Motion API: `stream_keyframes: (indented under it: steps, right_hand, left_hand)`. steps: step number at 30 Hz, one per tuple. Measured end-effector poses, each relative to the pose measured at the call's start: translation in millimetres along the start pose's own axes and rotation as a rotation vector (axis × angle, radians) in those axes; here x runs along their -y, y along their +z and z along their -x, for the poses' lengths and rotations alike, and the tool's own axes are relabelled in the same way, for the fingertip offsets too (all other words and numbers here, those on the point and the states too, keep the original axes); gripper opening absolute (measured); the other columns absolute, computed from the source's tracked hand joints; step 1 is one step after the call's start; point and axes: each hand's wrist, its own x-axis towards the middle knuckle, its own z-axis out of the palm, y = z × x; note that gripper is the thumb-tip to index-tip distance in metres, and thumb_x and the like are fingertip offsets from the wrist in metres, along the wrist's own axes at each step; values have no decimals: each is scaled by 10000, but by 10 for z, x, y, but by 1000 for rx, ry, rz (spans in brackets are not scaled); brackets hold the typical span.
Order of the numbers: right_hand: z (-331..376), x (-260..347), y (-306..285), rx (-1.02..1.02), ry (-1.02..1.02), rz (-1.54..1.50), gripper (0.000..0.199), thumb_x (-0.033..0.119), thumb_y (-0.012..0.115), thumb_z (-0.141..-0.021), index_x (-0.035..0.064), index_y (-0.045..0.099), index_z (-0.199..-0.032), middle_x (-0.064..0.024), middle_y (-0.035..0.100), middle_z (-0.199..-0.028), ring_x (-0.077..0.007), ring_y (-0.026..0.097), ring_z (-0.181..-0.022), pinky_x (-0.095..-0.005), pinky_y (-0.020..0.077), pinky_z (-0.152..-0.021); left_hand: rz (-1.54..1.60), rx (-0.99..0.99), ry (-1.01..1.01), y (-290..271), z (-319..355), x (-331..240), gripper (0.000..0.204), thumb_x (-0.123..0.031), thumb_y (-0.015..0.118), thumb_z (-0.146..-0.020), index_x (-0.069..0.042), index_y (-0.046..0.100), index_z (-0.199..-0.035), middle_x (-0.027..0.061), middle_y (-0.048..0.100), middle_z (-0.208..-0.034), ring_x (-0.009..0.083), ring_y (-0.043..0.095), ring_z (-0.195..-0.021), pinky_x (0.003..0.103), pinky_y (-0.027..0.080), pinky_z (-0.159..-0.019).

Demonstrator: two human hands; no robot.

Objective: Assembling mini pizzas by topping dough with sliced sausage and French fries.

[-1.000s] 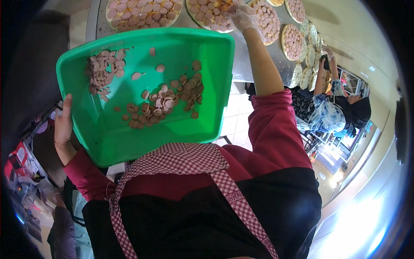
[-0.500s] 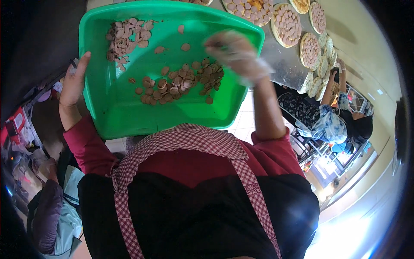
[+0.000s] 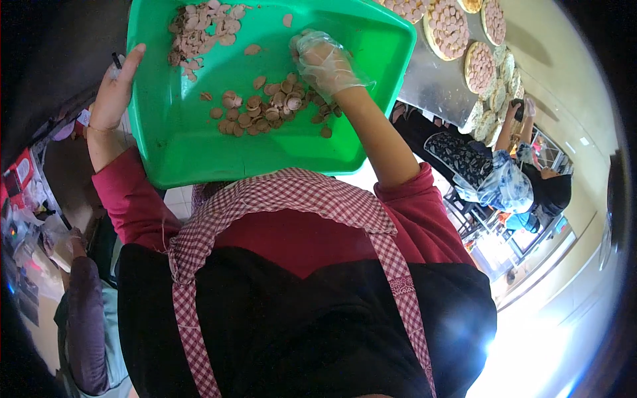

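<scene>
- left hand (image 3: 114,89) grips the green tray (image 3: 199,142) rim at 9 o'clock
- gloved right hand (image 3: 323,61) curled closed over sausage slices (image 3: 265,109) mid-tray
- imo keep the tray level, pinch small batches

We count one green tray (image 3: 199,142), and inside it two heaps of pink sausage slices (image 3: 265,109) — one in its far left corner, a larger one mid-tray — too many to number singly. Two hands meet the tray: the bare left hand (image 3: 114,89) and the gloved right hand (image 3: 325,60). Beyond the tray's far right corner we make out perhaps five topped round pizzas (image 3: 448,26) — more blur together.
</scene>
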Motion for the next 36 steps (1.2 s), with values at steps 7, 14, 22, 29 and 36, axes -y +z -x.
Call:
stream_keyframes:
  steps: [7, 14, 22, 29, 36]
  right_hand:
    - [83, 34, -189, 84, 112, -273, 198, 135, 602, -739, 74, 555, -922, -118, 559, -815, -292, 559, -810, -386, 455, -731]
    - [195, 2, -86, 327, -92, -121, 219, 124, 533, -805, 101, 564, -1021, -134, 567, -919, -313, 572, -878, -405, 464, -744]
    - [136, 71, -33, 337, -161, 6, 253, 82, 536, -778, 88, 573, -1029, -124, 531, -921, -303, 541, -907, -385, 444, -765]
    - [251, 51, -350, 358, -48, -304, 264, 195, 637, -759, 30, 583, -957, -112, 546, -926, -271, 530, -917, -360, 433, -781]
    - [364, -107, -1265, 177, 174, -948, 241, 187, 647, -795, 42, 629, -987, -68, 620, -813, -162, 578, -775, -294, 468, -708]
  left_hand:
    - [1, 47, -4, -6, 14, -10, 552, -419, 552, -838, 49, 535, -1130, 53, 566, -1078, 126, 492, -1015, 251, 355, -903]
    - [15, 49, 37, 3, 11, -3, 516, -419, 546, -842, 30, 559, -1096, 31, 576, -1032, 119, 509, -947, 242, 373, -863]
    - [-12, 105, 5, -58, -10, 53, 495, -421, 541, -846, 19, 573, -1071, 19, 580, -998, 111, 506, -929, 237, 376, -844]
    - [28, 33, 55, 10, 86, -48, 443, -361, 536, -867, 27, 564, -1077, 34, 573, -1012, 116, 509, -949, 251, 380, -855]
    - [-26, 4, 51, -6, 114, 19, 426, -332, 512, -888, 27, 523, -1117, 42, 552, -1068, 125, 498, -976, 263, 378, -861]
